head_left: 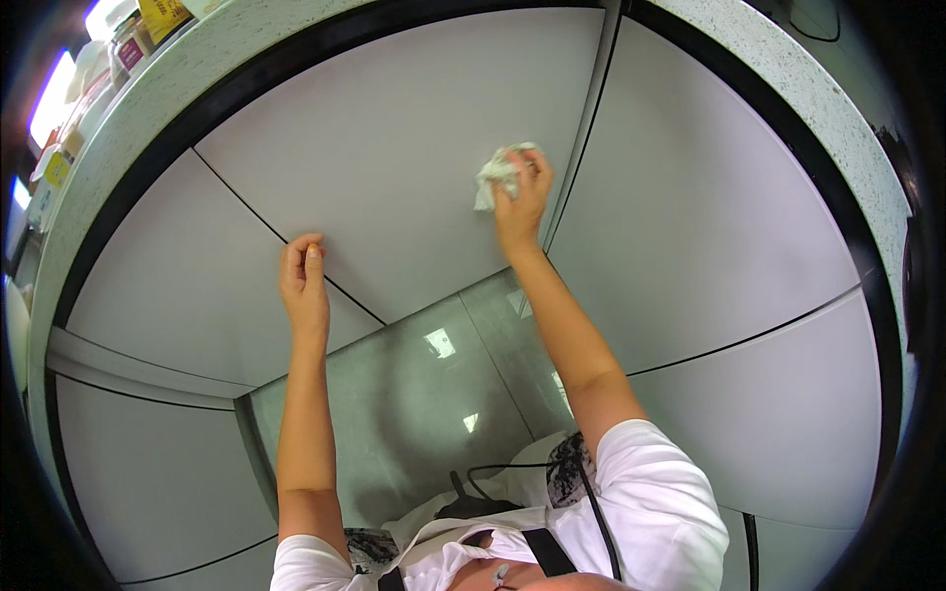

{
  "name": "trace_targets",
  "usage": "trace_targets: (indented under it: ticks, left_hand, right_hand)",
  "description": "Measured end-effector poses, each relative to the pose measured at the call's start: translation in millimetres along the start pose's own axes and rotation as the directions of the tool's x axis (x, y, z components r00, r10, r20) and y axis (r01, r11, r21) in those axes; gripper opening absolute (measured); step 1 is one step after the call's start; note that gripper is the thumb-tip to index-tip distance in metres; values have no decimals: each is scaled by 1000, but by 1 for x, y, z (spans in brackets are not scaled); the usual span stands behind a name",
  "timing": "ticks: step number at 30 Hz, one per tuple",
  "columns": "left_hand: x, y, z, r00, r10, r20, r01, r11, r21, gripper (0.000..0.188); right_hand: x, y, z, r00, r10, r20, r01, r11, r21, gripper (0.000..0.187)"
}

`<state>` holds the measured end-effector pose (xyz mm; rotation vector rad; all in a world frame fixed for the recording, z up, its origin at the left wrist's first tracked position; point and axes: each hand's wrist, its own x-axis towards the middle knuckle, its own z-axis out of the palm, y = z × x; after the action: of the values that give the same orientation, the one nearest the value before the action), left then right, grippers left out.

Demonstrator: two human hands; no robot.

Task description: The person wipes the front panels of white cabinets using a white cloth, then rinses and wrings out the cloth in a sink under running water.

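My right hand (524,202) presses a crumpled white cloth (499,178) against a pale grey cabinet door (414,128), close to its right edge. Its fingers are bent over the cloth. To the left, my left hand (304,268) is held with curled fingers at the dark seam between that door and the neighbouring cabinet door (177,266). The inside of its grip is hidden, so I cannot make out whether it holds the door's edge or anything else.
A speckled light countertop (187,74) curves around above the cabinets, with bottles and packages (128,44) at the upper left. More cabinet doors (709,197) stand to the right. Glossy grey floor tiles (424,384) lie below. A black cable (596,507) hangs by my right arm.
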<state>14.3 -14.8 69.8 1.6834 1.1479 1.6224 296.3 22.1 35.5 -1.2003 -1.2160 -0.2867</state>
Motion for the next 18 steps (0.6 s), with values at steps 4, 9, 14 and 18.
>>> trace_targets:
  ticks: [4,9,14,18]
  left_hand:
    - [-1,0,-5,999,-32,23,33,999,-43,16]
    - [-1,5,-4,1000,12,-1,-12,1000,-17,15]
    - [2,4,-4,1000,15,-10,-15,1000,24,15]
    - [0,3,-6,998,-50,-40,46,994,-104,14]
  right_hand:
    - [66,2,-13,937,179,-300,-175,984,38,37]
    - [121,-24,-27,940,147,-309,-134,989,62,38]
    - [98,-79,9,953,-208,-221,166,967,-194,43]
    - [47,-119,52,898,-434,-78,417,893,-169,44]
